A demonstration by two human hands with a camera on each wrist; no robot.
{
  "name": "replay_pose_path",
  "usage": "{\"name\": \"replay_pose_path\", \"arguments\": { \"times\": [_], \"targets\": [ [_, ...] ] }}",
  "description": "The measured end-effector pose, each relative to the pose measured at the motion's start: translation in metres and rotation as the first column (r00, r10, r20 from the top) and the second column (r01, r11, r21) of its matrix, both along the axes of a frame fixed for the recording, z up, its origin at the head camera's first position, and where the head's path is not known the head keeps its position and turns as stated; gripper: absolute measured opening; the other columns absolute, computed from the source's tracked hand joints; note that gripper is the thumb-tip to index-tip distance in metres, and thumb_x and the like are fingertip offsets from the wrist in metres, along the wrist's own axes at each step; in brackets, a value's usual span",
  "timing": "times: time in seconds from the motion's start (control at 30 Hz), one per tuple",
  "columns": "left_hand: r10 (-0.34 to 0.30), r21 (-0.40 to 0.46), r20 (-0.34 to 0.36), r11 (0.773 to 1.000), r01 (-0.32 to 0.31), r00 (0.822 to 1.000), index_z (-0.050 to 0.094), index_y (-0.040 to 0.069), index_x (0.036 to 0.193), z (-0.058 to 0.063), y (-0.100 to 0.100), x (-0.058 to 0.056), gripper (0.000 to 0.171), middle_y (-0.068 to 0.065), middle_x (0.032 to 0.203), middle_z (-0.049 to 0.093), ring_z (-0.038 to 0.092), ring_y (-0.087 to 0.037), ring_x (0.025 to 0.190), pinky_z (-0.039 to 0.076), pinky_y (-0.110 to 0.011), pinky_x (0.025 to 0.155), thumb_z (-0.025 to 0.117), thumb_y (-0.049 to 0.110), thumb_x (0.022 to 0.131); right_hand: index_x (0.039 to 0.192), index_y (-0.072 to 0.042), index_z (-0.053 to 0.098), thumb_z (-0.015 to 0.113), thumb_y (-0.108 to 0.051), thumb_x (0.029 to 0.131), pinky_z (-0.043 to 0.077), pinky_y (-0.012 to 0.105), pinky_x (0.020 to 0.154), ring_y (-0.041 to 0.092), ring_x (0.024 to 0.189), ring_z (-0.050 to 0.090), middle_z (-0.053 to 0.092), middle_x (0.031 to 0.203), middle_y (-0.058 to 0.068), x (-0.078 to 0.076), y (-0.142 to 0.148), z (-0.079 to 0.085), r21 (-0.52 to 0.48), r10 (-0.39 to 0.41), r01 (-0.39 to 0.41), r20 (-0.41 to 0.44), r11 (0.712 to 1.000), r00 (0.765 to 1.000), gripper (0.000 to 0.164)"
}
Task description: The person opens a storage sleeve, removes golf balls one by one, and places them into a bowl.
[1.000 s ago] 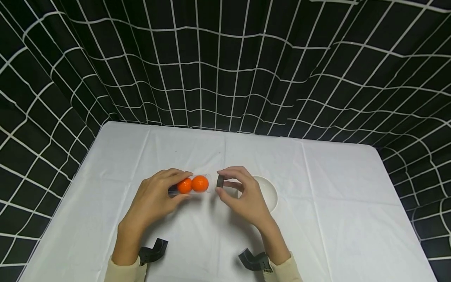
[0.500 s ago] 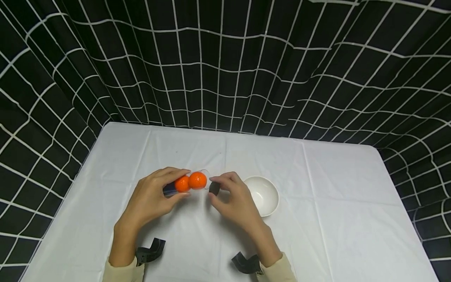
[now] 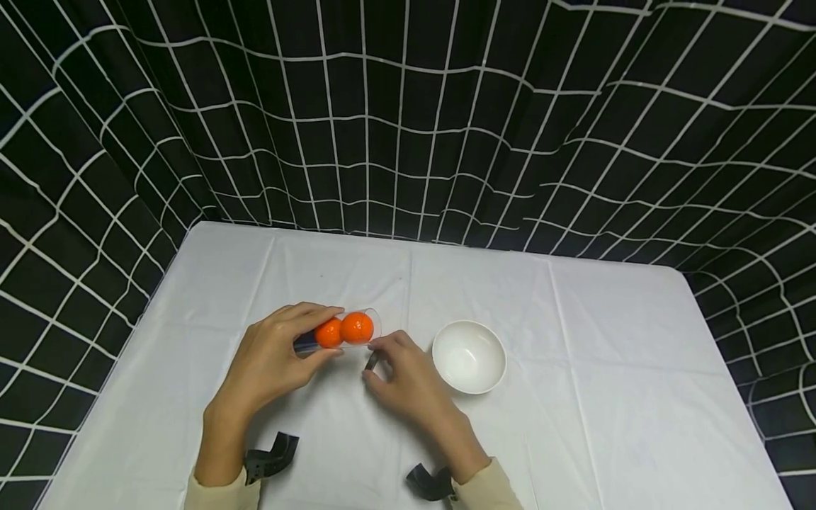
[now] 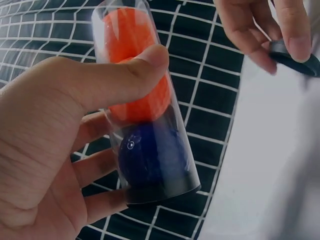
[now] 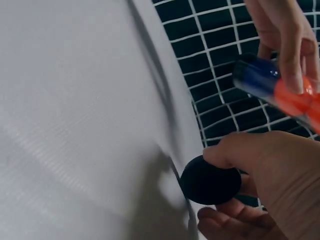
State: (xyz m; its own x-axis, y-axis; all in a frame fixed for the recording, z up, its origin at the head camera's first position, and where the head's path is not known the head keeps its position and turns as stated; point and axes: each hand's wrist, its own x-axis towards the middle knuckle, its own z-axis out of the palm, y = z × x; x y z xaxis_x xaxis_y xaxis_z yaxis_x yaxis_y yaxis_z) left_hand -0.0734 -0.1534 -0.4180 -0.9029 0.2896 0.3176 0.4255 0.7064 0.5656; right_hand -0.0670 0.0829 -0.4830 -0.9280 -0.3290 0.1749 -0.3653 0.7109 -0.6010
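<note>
My left hand [image 3: 270, 358] grips a clear plastic tube [image 3: 377, 322] lying roughly sideways, thumb on one side and fingers behind. Inside it, the left wrist view shows two orange balls [image 4: 129, 31] and a dark blue ball [image 4: 152, 152], with a black cap [image 4: 162, 191] closing the blue end. The other end, toward my right hand, has no cap on it. My right hand [image 3: 414, 386] pinches a round black lid [image 5: 210, 182] between thumb and fingers. That lid is just below and beside the tube's uncapped end, apart from it.
A white bowl [image 3: 470, 358] stands on the white-covered table [image 3: 637, 368], right of my right hand. Black curtains with a white grid [image 3: 382, 127] surround the table at the back and sides. Black mounts [image 3: 273, 459] sit on both wrists.
My right hand has moved left and toward me with the lid, turning it and uncovering the bowl. My left hand has shifted slightly left with the tube.
</note>
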Motion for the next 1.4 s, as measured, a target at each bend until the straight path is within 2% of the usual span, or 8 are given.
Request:
{"name": "replay_pose_path", "arguments": {
  "times": [0.17,0.37,0.53,0.7,0.9,1.1,1.3,1.4],
  "targets": [
    [0.002,-0.002,-0.001,1.0,-0.002,1.0,0.076,0.024,0.131,0.0,-0.001,0.001,0.051,0.006,0.127,0.077,0.073,-0.019,0.118,0.061,-0.046,0.096,0.092,0.033,0.083,0.113,-0.008,0.076,0.082,-0.021,0.082,0.062,0.037,0.08,0.022,0.086,0.072,0.071,0.108,0.005,0.003,-0.001,-0.001,0.081,-0.021,0.025,-0.059,0.996,0.998,0.034],
    [0.0,-0.001,-0.004,1.0,0.0,1.0,0.076,0.024,0.131,0.0,-0.002,0.0,0.052,0.006,0.127,0.077,0.073,-0.019,0.119,0.061,-0.046,0.097,0.092,0.034,0.082,0.11,-0.006,0.078,0.082,-0.015,0.079,0.061,0.038,0.085,0.025,0.096,0.069,0.072,0.105,0.006,0.004,-0.001,-0.001,0.119,-0.001,0.016,-0.124,0.993,0.992,0.033],
    [0.004,-0.01,-0.002,1.0,-0.004,1.0,0.076,0.024,0.131,-0.002,-0.002,0.0,0.052,0.007,0.127,0.076,0.073,-0.019,0.118,0.061,-0.045,0.096,0.092,0.035,0.083,0.108,-0.006,0.077,0.08,-0.014,0.078,0.059,0.039,0.082,0.027,0.094,0.065,0.071,0.103,0.007,0.004,-0.002,-0.003,0.166,-0.005,0.026,-0.123,0.986,0.992,0.032],
    [0.005,-0.022,0.0,1.0,-0.005,1.0,0.076,0.024,0.131,-0.003,-0.002,0.0,0.051,0.008,0.126,0.076,0.073,-0.018,0.118,0.061,-0.046,0.095,0.092,0.036,0.083,0.11,-0.006,0.076,0.08,-0.012,0.079,0.059,0.039,0.083,0.026,0.097,0.065,0.07,0.107,0.008,0.005,-0.002,-0.005,0.189,-0.012,0.025,-0.069,0.982,0.998,0.032],
    [0.006,-0.047,-0.004,0.999,-0.006,1.0,0.076,0.024,0.131,-0.005,-0.003,-0.002,0.052,0.007,0.128,0.076,0.073,-0.02,0.119,0.061,-0.047,0.095,0.092,0.035,0.083,0.122,-0.005,0.075,0.079,-0.012,0.086,0.061,0.042,0.095,0.028,0.109,0.067,0.07,0.121,0.01,0.004,-0.001,-0.004,0.169,0.009,-0.007,-0.014,0.986,1.0,0.037],
    [-0.001,-0.048,0.001,0.999,0.001,1.0,0.076,0.023,0.132,-0.005,-0.004,-0.002,0.055,0.005,0.129,0.076,0.072,-0.022,0.12,0.06,-0.048,0.099,0.094,0.029,0.08,0.13,-0.004,0.072,0.079,-0.014,0.089,0.059,0.043,0.099,0.029,0.112,0.066,0.068,0.123,0.01,0.004,0.002,-0.002,0.098,0.037,-0.039,0.019,0.994,0.999,0.043],
    [-0.018,-0.038,-0.011,0.999,0.018,1.0,0.072,0.019,0.138,-0.007,-0.004,-0.002,0.064,0.0,0.129,0.077,0.072,-0.025,0.122,0.059,-0.049,0.102,0.095,0.028,0.079,0.131,-0.006,0.073,0.077,-0.017,0.093,0.061,0.043,0.098,0.027,0.11,0.07,0.07,0.121,0.008,0.005,0.01,0.023,0.044,0.008,-0.008,-0.007,0.999,1.0,0.04],
    [-0.021,-0.033,-0.026,0.999,0.02,0.999,0.071,0.017,0.139,-0.005,0.0,-0.003,0.066,-0.001,0.127,0.077,0.072,-0.025,0.12,0.059,-0.048,0.101,0.095,0.029,0.078,0.129,-0.006,0.073,0.076,-0.015,0.094,0.061,0.044,0.097,0.028,0.108,0.073,0.073,0.12,0.01,0.001,0.021,0.035,-0.04,-0.018,0.018,-0.004,0.999,1.0,0.036]
  ]
}}
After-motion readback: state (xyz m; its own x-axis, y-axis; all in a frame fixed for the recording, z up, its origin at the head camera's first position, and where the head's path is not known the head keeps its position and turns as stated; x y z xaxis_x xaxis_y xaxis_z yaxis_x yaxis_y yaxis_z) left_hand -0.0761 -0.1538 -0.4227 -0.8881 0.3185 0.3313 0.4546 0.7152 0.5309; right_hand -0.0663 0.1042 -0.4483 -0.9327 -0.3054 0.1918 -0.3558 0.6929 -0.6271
